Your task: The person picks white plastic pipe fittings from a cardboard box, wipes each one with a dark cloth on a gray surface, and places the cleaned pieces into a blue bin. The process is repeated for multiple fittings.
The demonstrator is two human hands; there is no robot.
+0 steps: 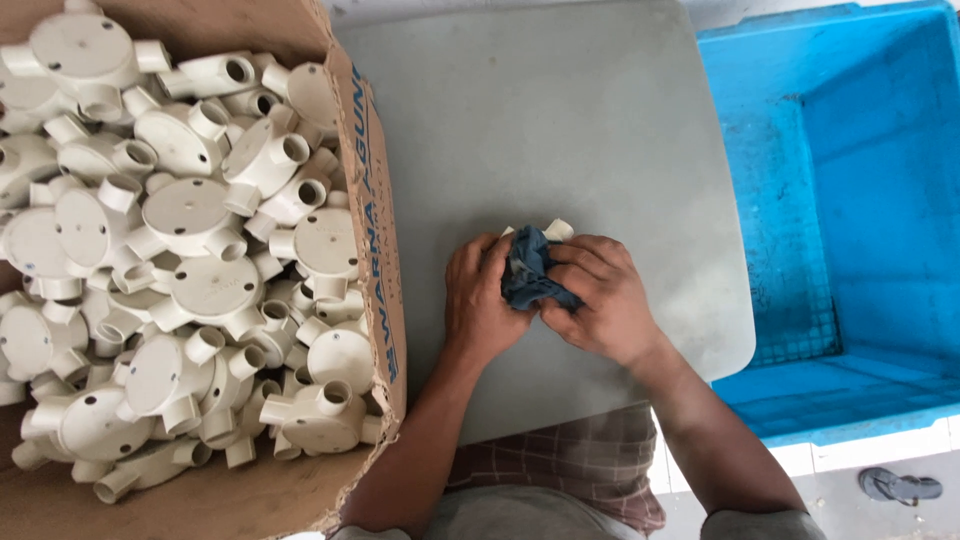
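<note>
Junction box [556, 230] wrapped in blue cloth [528, 270], between your hands over the grey table [560, 120].

Your left hand [484, 298] and right hand [600, 296] both close around it; only two cream spouts show, pointing away from you. Its long axis is hidden.

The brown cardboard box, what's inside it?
The cardboard box is heaped with cream plastic pipe junction boxes, round with stubby outlets. The heap hides the box's bottom and whatever lies deeper.
</note>
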